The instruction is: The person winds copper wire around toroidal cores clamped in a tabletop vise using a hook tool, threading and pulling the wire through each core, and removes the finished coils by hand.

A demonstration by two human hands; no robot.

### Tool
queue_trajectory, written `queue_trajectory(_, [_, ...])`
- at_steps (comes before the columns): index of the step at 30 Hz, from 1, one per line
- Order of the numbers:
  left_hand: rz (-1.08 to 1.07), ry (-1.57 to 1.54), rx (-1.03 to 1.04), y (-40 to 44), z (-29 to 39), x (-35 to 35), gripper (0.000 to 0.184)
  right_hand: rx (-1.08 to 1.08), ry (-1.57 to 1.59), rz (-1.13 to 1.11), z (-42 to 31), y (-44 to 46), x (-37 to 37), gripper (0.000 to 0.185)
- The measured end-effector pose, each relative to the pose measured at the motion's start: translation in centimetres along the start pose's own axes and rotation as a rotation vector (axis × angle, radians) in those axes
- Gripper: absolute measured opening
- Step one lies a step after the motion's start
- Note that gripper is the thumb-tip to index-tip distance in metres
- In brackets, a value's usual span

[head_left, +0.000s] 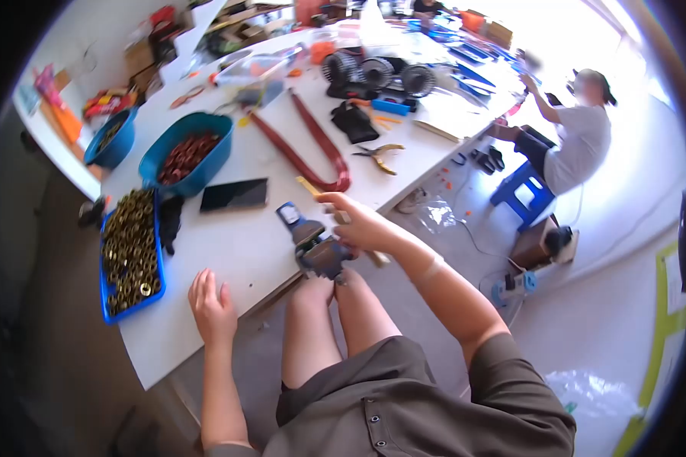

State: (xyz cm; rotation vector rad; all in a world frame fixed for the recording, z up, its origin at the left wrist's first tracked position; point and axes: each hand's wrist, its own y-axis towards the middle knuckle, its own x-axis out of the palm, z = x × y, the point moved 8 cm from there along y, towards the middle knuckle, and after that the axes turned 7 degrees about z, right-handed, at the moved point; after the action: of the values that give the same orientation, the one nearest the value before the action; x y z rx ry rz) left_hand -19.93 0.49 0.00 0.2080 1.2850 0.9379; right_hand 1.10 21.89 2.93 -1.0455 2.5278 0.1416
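Note:
My right hand (354,221) is closed round a yellowish stick-like tool (308,186). One end points up and left past my fingers; a pale part shows below the hand, and its exact kind is blurred. Just beneath is a blue-grey bench vise (320,247) at the table's front edge, above my knees. My left hand (213,305) rests by the table edge with its fingers stretched out and holds nothing. To its left, a blue tray (160,286) holds many brass-coloured nut-like fittings (132,247). A dark phone (235,195) lies flat beyond the left hand.
A teal basin (219,145) holds reddish-brown parts. Near it lie a long reddish-brown strap-like loop (312,141), yellow-handled pliers (385,156) and a black pouch (354,122). Black ribbed wheels (377,72) stand farther back. At the right, another person (579,133) sits on a blue stool (523,194).

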Motion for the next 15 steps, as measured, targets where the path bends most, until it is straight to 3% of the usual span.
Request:
queue_trajectory(1, [-0.004,0.000,-0.019,-0.1,-0.2,0.0,0.032,0.045,-0.036,-0.013,-0.8,0.8,0.3,0.061])
queue_trajectory(9, [0.066,0.015,0.016,-0.6,-0.5,-0.2,0.027,-0.344,-0.430,0.385,2.2,4.5,1.9,0.043])
queue_trajectory(11, [0.088,0.037,0.035,-0.8,-0.6,-0.3,0.026,-0.313,-0.420,0.402,3.5,3.6,1.8,0.040])
queue_trajectory(12, [0.111,0.034,0.036,-0.7,-0.4,-0.5,0.025,-0.258,-0.428,0.368,2.9,2.1,1.0,0.040])
queue_trajectory(13, [0.133,0.032,0.034,-0.6,-0.2,-0.6,0.024,-0.392,-0.548,0.523,1.1,0.3,0.0,0.036])
queue_trajectory(15, [0.147,0.024,0.069,-0.5,0.1,-0.8,0.021,-0.460,-0.547,0.651,-4.2,-4.7,-2.0,0.031])
